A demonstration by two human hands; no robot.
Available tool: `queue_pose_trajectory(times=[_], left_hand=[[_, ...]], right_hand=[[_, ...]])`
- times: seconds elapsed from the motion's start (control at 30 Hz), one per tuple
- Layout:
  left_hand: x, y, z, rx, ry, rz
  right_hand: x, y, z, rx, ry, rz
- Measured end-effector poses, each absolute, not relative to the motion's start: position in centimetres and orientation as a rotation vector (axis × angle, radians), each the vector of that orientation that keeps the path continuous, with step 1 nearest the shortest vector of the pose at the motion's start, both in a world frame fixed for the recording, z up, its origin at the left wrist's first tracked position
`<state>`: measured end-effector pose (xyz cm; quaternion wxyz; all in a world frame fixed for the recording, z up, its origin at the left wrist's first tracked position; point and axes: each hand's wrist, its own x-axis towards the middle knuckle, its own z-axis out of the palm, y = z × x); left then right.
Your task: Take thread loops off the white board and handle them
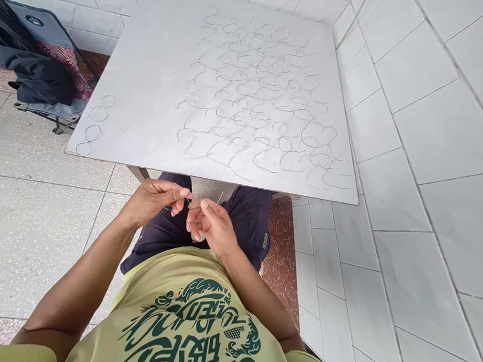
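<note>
Between my two hands, over my lap and just short of the table edge, is a thin wire [221, 197]. My left hand [157, 200] pinches it between thumb and forefinger. My right hand [213, 226] has its fingers curled in and its thumb pressed on the wire, whose tip sticks up past the thumb. Part of the wire is hidden by the fingers. On the white table [149, 86] lie many loose curved wires [239, 101], spread over its middle and right. Two twisted wire loops shaped like figure eights [92, 133] rest at the left edge.
A folding chair [49, 29] with a dark garment [38, 73] on it stands left of the table. White tiled wall [414, 132] runs close along the right side and behind the table. Speckled floor [35, 233] shows at the left.
</note>
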<state>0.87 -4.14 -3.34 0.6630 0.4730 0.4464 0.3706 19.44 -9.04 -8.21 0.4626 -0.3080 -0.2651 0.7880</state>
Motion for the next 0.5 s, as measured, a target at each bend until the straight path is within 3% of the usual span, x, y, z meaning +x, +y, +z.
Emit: queue_pose_trajectory(times=[0.5], left_hand=[[-0.4,0.6,-1.7,1.342,0.941,0.445]], right_hand=[[20.3,-9.8,-8.7,-0.824,-0.991,1.925]])
